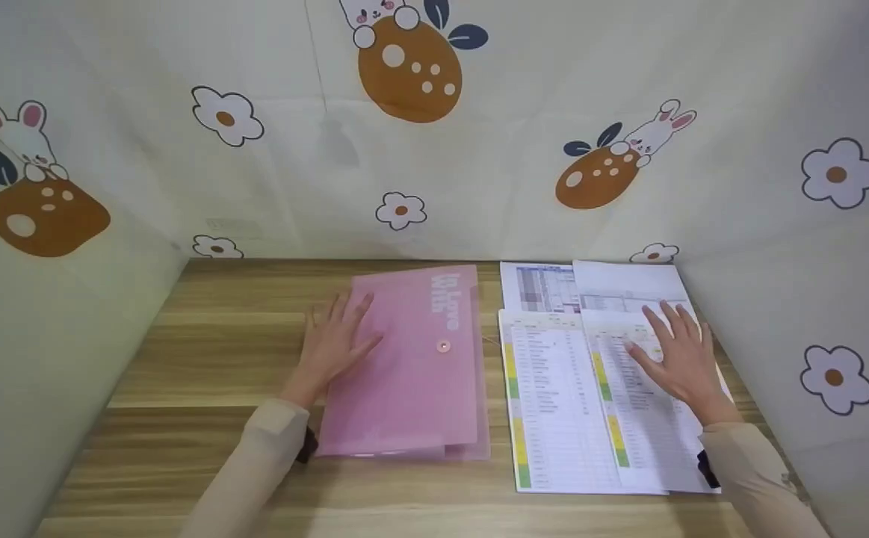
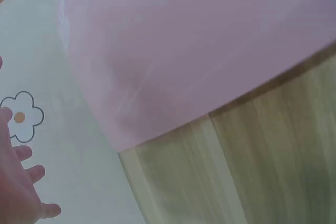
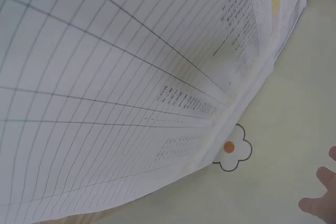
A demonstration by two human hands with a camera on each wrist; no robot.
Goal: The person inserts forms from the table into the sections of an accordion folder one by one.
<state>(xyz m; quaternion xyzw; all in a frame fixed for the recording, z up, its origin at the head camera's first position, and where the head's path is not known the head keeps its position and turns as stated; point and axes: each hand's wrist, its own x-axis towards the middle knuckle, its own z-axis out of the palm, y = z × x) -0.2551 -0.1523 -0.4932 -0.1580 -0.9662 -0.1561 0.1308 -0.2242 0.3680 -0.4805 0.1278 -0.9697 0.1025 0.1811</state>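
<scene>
A pink plastic document folder point(image 1: 404, 388) with a round button and white lettering lies on the wooden table. Over its left edge is my left hand point(image 1: 333, 344), fingers spread and fairly straight, gripping nothing. To the right lie several printed sheets point(image 1: 561, 418), partly overlapping, with yellow and green marks along their left sides. My right hand point(image 1: 677, 355) is spread over the upper part of the right-hand sheets, its fingers extended. In the left wrist view the left hand point(image 2: 18, 182) shows at the lower left, beside the folder; the right wrist view catches only some fingertips point(image 3: 320, 198).
More papers point(image 1: 542, 288) lie at the back, partly under the front sheets. The wooden table point(image 1: 217, 359) extends left of the folder and along the front. Pale cloth walls point(image 1: 292, 172) with rabbit and flower prints enclose the back and both sides.
</scene>
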